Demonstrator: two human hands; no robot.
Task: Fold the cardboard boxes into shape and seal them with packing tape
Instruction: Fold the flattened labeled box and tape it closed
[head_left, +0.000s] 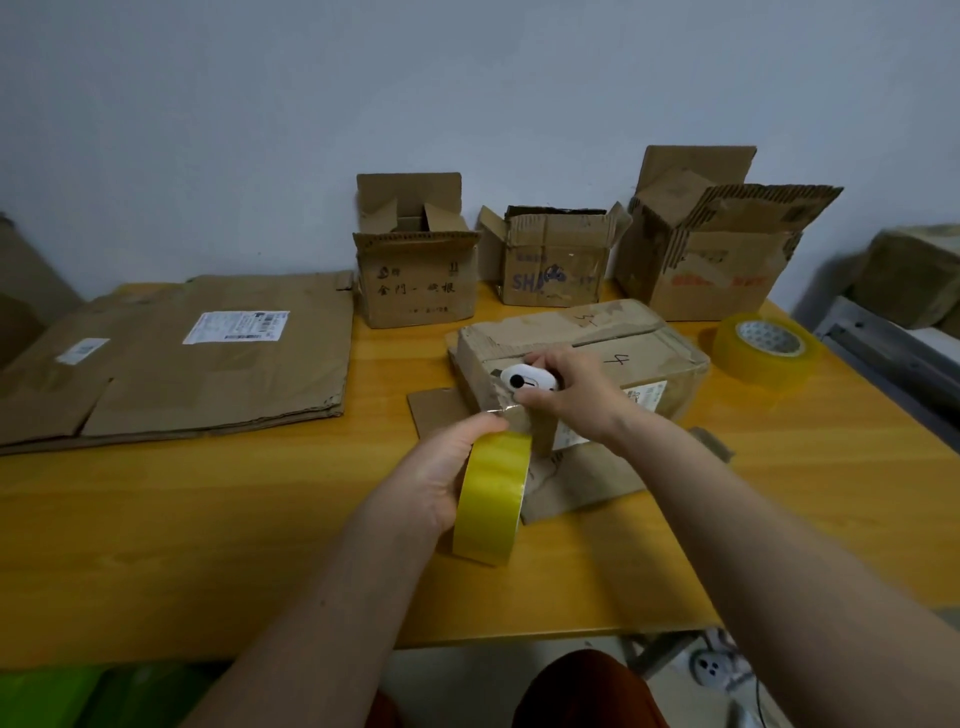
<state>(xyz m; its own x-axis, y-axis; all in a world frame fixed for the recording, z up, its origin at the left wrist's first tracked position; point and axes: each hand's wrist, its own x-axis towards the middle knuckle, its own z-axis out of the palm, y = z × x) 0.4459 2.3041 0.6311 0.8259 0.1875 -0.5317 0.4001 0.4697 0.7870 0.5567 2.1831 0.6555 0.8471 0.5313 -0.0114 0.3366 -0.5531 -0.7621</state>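
Two bare forearms, no sleeves, watch or rings visible; rust-orange trousers (582, 691) on the knees below the hands.

Cutter (527, 383) blade hidden behind right hand (574, 397); box (623, 358) labels unreadable.

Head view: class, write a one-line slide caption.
Left hand holds yellow tape roll; right hand grips white cutter at closed box.
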